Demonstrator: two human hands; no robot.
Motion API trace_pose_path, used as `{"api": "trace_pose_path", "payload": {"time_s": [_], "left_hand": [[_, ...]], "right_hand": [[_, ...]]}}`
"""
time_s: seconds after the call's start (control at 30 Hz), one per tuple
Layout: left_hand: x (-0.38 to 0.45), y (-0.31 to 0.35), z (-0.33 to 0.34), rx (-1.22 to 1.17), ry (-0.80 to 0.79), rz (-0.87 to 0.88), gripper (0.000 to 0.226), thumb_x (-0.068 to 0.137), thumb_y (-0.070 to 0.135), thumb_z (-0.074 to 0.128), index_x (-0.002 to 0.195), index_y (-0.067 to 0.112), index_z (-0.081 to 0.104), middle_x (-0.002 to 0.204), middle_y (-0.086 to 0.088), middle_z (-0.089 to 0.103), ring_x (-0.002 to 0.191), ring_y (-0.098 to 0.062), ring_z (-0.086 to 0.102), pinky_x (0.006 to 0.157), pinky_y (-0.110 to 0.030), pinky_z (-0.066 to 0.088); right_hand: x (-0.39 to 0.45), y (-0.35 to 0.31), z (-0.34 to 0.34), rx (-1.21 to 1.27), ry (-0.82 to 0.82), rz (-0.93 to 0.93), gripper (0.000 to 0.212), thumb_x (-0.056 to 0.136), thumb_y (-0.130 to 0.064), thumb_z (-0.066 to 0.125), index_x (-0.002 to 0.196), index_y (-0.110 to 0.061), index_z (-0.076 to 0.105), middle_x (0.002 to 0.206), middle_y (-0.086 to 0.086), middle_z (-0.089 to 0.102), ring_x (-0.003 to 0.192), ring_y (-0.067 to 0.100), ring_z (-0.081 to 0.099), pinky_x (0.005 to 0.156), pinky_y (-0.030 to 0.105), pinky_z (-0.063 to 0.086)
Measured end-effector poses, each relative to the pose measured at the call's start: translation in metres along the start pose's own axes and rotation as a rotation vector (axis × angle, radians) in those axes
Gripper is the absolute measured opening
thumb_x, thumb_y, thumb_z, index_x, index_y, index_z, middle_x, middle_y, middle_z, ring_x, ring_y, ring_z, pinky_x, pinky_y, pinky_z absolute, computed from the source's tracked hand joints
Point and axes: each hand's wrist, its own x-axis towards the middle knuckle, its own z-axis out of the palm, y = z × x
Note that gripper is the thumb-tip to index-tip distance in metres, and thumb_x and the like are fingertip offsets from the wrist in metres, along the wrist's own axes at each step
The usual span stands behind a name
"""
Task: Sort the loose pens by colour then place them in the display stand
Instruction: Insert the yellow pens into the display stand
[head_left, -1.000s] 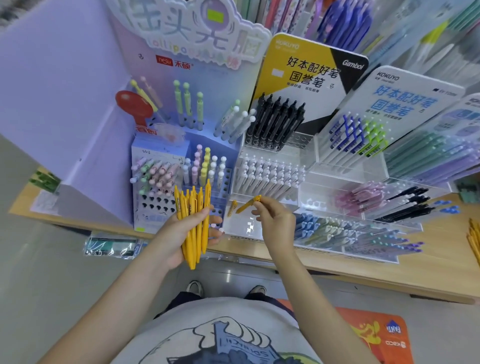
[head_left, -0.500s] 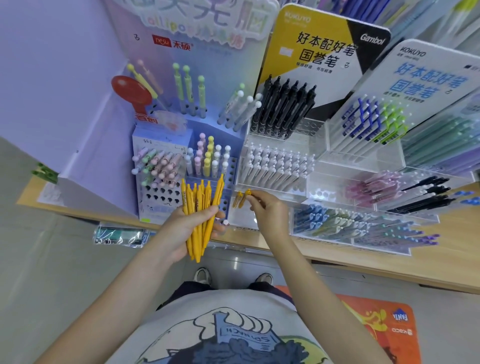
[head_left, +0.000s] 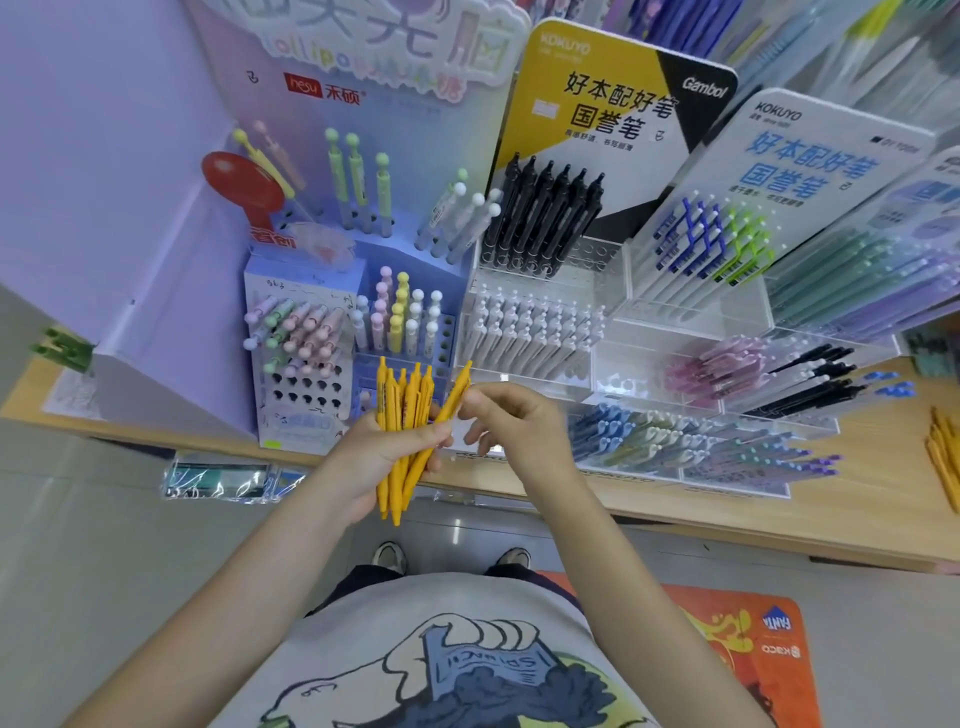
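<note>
A purple display stand (head_left: 306, 332) with pastel pens stands at the left end of the bench (head_left: 779, 499), near its front edge. In front of it, the left hand (head_left: 374, 457) has its grip clamped around a bundle of yellow pens (head_left: 400, 436), held upright over the bench's front edge. One yellow pen (head_left: 447, 415) leans out of the bundle to the right, and the right hand (head_left: 511, 423) pinches its upper end, so that grip is closed on this pen. Behind the hands stands a clear tiered stand (head_left: 597, 358) holding white, black, pink and blue pens. More loose yellow pens (head_left: 943, 457) lie at the bench's right edge.
</note>
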Motion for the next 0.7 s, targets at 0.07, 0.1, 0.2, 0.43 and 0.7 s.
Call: {"api": "trace_pose_path", "payload": {"time_s": [0.07,0.1,0.2,0.43,0.7], "left_hand": [[0.000,-0.002,0.002,0.017,-0.028,0.006,0.030,0.072,0.023,0.076,0.098,0.010,0.068,0.080,-0.007,0.073,0.062,-0.019,0.065,0.057,-0.028,0.054],[0.000,-0.003,0.002,0.017,-0.032,0.004,0.028,0.076,0.025,0.074,0.099,0.010,0.068,0.083,-0.008,0.074,0.062,-0.019,0.065,0.058,-0.029,0.055],[-0.001,-0.003,-0.003,0.013,-0.009,-0.012,0.023,0.089,0.024,0.068,0.105,0.008,0.069,0.091,-0.011,0.076,0.061,-0.017,0.068,0.058,-0.028,0.056],[-0.006,0.000,-0.011,-0.030,0.020,-0.001,0.020,0.089,0.024,0.067,0.104,0.011,0.066,0.084,-0.010,0.075,0.054,-0.015,0.065,0.051,-0.025,0.054],[-0.011,-0.005,-0.025,-0.019,0.069,-0.029,0.021,0.095,0.022,0.062,0.110,0.008,0.065,0.087,-0.010,0.076,0.056,-0.017,0.066,0.054,-0.027,0.055]], "right_hand": [[-0.005,-0.005,0.003,-0.001,0.017,-0.002,0.010,0.092,-0.010,0.067,0.091,-0.001,0.072,0.072,0.004,0.069,0.058,0.016,0.061,0.053,0.029,0.050],[-0.006,-0.006,0.002,0.011,0.048,-0.006,0.012,0.093,-0.010,0.066,0.092,0.001,0.071,0.071,0.004,0.069,0.058,0.016,0.061,0.053,0.029,0.050],[-0.010,-0.012,-0.010,0.092,0.167,-0.038,0.014,0.095,-0.010,0.064,0.095,0.002,0.069,0.071,0.008,0.068,0.058,0.021,0.060,0.055,0.032,0.051],[-0.011,-0.007,-0.035,-0.047,0.317,-0.193,0.005,0.101,-0.012,0.054,0.100,-0.012,0.058,0.075,0.011,0.072,0.067,0.028,0.071,0.061,0.034,0.057],[0.011,0.050,-0.014,-0.451,0.192,-0.223,0.013,0.103,-0.012,0.047,0.100,-0.024,0.050,0.085,-0.001,0.072,0.076,0.009,0.070,0.070,0.041,0.059]]}}
